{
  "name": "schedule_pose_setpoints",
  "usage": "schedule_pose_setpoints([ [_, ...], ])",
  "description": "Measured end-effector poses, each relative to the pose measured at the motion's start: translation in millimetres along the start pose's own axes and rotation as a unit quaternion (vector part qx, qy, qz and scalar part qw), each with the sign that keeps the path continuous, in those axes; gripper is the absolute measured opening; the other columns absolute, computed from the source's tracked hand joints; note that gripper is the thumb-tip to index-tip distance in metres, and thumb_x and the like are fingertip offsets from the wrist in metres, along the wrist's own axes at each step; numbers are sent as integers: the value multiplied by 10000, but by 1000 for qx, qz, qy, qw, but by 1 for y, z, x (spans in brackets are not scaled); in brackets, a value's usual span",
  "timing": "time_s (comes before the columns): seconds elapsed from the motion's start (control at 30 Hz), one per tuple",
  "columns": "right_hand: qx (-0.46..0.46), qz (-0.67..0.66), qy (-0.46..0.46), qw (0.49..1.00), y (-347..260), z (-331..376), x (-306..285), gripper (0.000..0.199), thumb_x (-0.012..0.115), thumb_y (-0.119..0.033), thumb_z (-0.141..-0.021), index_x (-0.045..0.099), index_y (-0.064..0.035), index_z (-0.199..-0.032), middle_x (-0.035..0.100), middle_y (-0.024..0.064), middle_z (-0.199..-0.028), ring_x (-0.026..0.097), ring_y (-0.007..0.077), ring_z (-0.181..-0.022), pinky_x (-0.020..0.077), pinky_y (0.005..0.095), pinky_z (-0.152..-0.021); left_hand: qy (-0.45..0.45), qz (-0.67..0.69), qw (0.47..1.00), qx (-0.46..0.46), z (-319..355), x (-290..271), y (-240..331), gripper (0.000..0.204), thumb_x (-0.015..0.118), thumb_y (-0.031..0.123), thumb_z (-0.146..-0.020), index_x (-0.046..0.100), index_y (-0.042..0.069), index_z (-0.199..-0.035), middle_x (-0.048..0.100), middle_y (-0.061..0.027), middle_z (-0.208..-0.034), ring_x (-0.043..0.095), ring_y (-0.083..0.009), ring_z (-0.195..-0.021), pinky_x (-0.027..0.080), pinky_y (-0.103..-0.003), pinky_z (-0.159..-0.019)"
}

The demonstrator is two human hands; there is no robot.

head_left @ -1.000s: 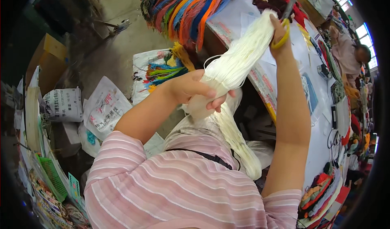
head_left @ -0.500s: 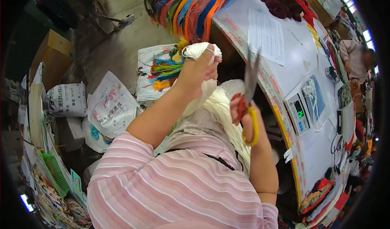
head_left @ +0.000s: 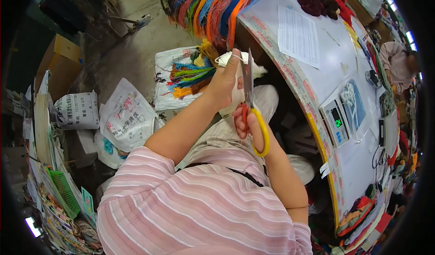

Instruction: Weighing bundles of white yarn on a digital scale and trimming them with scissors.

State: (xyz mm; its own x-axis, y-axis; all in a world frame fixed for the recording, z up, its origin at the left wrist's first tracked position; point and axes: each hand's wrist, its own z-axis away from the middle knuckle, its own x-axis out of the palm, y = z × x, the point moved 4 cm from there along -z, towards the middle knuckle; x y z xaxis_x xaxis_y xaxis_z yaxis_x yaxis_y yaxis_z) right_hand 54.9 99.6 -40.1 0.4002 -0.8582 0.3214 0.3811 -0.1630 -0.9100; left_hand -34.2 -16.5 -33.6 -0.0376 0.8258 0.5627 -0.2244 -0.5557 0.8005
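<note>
A bundle of white yarn [head_left: 224,60] is gripped in my closed left hand [head_left: 223,87], its looped top sticking out above my thumb. Part of the bundle hangs below the fist, and a pale tuft shows just right of it. My right hand [head_left: 257,138] is closed round the red and yellow handles of a pair of scissors [head_left: 248,85]. Their long blades point up and lie close along the right side of the left fist, beside the yarn. Whether the blades touch the yarn I cannot tell.
To my right runs a white table [head_left: 301,85] with a paper sheet [head_left: 297,35] and a digital scale [head_left: 334,123]. Colourful yarn hanks [head_left: 213,8] hang off its far end. More yarn lies on a white sack [head_left: 163,83] on the floor. Cardboard box [head_left: 61,64] at left.
My right hand has brought the scissors left and up against the left fist, their blades now nearly together. The long white strands across my lap are no longer seen there.
</note>
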Motion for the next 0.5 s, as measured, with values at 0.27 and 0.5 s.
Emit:
schedule_pose_setpoints([
  [0.27,-142,-91,98,981,-51,-15,-11,481,385,-497,-945,504,-33,-905,325,-53,-541,311,43,-412,263,203,-392,-119,129,971,-162,7,-3,-1,694,317,743,-822,504,85,-701,374,21,-512,333,-87,-449,321,-247,-464],
  [0.5,-322,-15,44,946,-44,-64,-39,421,665,-191,-754,491,17,-1075,562,137,-1165,527,161,-963,404,302,-895,-224,212,945,109,31,65,161,528,496,463,-893,491,-12,-1123,560,-100,-960,558,-204,-870,470,-356,-757],
])
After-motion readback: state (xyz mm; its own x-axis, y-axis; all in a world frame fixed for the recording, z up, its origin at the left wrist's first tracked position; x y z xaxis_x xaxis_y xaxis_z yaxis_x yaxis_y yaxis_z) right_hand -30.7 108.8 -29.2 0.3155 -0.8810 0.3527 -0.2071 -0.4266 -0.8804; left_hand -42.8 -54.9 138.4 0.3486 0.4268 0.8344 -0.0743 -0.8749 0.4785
